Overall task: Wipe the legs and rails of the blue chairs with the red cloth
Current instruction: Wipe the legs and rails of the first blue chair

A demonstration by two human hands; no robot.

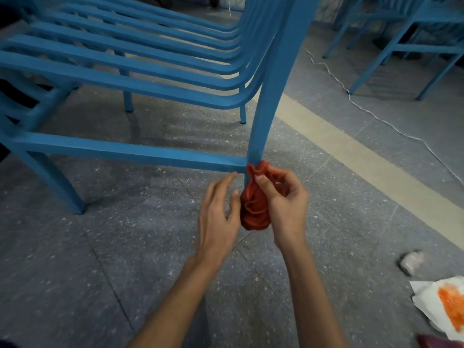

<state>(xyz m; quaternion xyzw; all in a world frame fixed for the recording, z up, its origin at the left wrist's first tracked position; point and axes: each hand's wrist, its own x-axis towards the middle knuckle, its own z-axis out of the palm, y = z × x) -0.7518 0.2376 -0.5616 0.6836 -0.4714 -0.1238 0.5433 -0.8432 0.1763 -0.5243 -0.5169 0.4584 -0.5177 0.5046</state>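
Note:
A blue slatted chair [140,69] stands on the grey floor in front of me. Its near rear leg [271,96] runs down to the middle of the view, where the low side rail [130,150] joins it. My right hand [286,207] grips the bunched red cloth [253,207], wrapped around the bottom of that leg just below the rail joint. My left hand [218,217] hovers beside the cloth with straight fingers, its fingertips near the end of the rail. The foot of the leg is hidden behind the cloth.
More blue chairs [406,33] stand at the back right. A white cable [371,114] snakes over the floor beside a cream floor stripe [364,156]. At the right lie a crumpled white wad [411,262] and white paper stained orange [444,305].

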